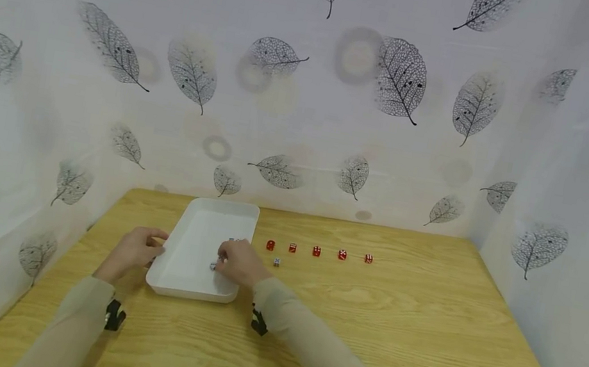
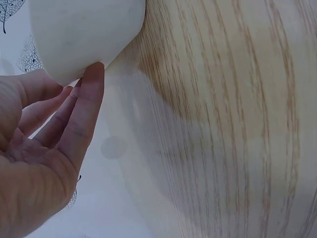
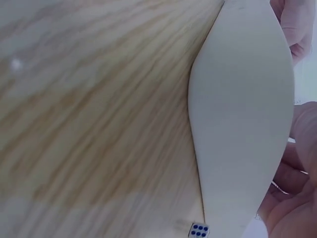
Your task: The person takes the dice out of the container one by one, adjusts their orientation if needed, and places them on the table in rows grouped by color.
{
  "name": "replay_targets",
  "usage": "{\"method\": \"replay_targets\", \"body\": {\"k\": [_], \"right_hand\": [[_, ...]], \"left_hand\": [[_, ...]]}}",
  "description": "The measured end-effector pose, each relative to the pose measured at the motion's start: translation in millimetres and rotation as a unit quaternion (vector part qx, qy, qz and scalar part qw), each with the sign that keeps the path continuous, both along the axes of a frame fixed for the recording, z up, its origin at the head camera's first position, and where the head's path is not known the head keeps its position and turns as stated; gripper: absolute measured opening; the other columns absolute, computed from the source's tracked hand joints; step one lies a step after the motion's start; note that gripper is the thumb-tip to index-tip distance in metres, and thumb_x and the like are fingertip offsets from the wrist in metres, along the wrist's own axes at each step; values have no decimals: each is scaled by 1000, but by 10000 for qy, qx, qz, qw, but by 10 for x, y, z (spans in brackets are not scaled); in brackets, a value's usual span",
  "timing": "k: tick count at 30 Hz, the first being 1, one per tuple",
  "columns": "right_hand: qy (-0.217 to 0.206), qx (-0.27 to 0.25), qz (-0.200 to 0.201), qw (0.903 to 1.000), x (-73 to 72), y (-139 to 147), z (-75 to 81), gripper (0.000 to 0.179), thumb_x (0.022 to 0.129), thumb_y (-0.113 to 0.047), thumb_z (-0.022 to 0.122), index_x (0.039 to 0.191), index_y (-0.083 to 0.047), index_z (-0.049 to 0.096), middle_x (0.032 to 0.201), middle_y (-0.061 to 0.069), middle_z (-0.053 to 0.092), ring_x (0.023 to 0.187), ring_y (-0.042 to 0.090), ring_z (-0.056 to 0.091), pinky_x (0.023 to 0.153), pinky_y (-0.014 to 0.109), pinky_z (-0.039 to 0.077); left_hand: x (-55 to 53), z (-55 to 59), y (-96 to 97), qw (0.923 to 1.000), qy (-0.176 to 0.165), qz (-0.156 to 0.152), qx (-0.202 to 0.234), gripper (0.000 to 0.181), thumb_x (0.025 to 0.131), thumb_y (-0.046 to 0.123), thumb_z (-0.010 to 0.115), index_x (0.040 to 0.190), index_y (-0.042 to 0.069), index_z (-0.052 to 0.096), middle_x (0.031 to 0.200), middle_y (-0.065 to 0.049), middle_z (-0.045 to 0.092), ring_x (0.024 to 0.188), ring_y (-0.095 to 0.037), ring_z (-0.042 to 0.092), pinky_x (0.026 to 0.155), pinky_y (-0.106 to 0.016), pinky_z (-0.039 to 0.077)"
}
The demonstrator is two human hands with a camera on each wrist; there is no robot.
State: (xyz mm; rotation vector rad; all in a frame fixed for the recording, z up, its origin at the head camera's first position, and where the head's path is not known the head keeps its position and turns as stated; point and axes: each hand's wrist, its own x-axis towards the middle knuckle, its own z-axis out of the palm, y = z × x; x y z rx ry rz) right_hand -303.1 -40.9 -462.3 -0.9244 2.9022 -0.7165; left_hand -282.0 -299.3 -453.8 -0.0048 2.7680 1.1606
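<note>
A white tray [image 1: 194,258] sits on the left part of the table, and my left hand [image 1: 138,251] holds its left edge. In the left wrist view the thumb and fingers [image 2: 81,106] meet at the tray's rim and underside. My right hand [image 1: 242,264] reaches over the tray's right wall, fingers curled down inside. Its fingertips pinch at a small white die [image 1: 213,266]; the grip is partly hidden. Another die [image 1: 232,240] shows partly behind that hand. On the table to the right of the tray lies a white die [image 3: 199,230] with blue pips.
Several red dice [image 1: 316,251] stand spaced in a row to the right of the tray, near the back of the wooden table [image 1: 390,342]. A leaf-patterned curtain [image 1: 332,99] hangs behind the table and along both sides.
</note>
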Motion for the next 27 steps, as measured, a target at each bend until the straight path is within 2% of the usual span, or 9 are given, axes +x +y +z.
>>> {"method": "replay_targets", "body": {"k": [2, 9, 18, 24, 27], "right_hand": [[43, -143, 37, 9999, -12, 28, 9, 19, 89, -17, 68, 106, -10, 72, 98, 0, 72, 86, 10, 61, 78, 19, 50], [35, -642, 61, 9979, -33, 118, -4, 22, 90, -17, 67, 110, -9, 72, 101, -1, 71, 87, 6, 61, 78, 16, 50], [-503, -1723, 128, 9837, 75, 300, 42, 24, 91, -14, 66, 111, -3, 72, 103, 4, 71, 88, 7, 62, 76, 15, 51], [-363, -1816, 102, 9827, 60, 462, 49, 23, 90, -12, 68, 110, -2, 72, 101, 5, 72, 87, 8, 63, 75, 15, 51], [-454, -1819, 42, 9823, 62, 559, 58, 23, 90, -12, 68, 110, -1, 72, 100, 5, 72, 87, 10, 63, 76, 17, 52]], "left_hand": [[0, -6, 1, 10000, 21, 2, -29, 41, 97, 5, 53, 136, -9, 49, 113, -30, 62, 84, -23, 67, 66, -35, 60], [5, -19, 10, 10000, 54, 47, -68, 41, 96, 4, 54, 135, -9, 50, 111, -29, 63, 83, -23, 67, 65, -34, 59], [28, -20, 17, 9999, 77, 52, -143, 41, 96, 4, 54, 134, -9, 50, 110, -29, 64, 83, -22, 67, 65, -33, 59], [14, 1, 24, 9997, 54, 66, -247, 41, 97, 4, 53, 135, -9, 50, 113, -30, 62, 86, -25, 67, 66, -34, 59], [11, 9, 29, 9997, 45, 62, -242, 41, 97, 4, 53, 135, -9, 50, 113, -30, 62, 86, -25, 67, 66, -34, 59]]}}
